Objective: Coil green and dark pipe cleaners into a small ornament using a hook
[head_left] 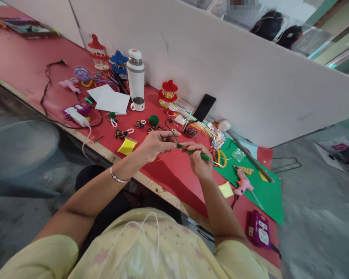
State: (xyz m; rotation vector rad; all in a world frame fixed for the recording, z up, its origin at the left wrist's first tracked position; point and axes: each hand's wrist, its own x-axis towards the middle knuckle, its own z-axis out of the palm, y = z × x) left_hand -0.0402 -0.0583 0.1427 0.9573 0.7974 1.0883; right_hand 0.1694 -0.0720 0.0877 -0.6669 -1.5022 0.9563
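Observation:
My left hand (159,144) pinches green yarn (175,136), a strand of which rises over its fingers. My right hand (201,162) is closed around a green-handled crochet hook (205,157), whose bare metal end points to the right. The two hands nearly meet above the red table, with a small dark green stitched bit between the fingertips, partly hidden. Beyond my left hand lies a green yarn ball (154,120). A multicoloured yarn ball (191,132) sits just past my right hand.
Left of my hands are a yellow note pad (127,146), beaded yarn pieces (121,134), white paper (112,101) and a white bottle (136,81). On the right, a pink glue gun (243,184) rests on green sheet (267,197) near a purple power strip (260,229). A white partition (221,62) stands behind.

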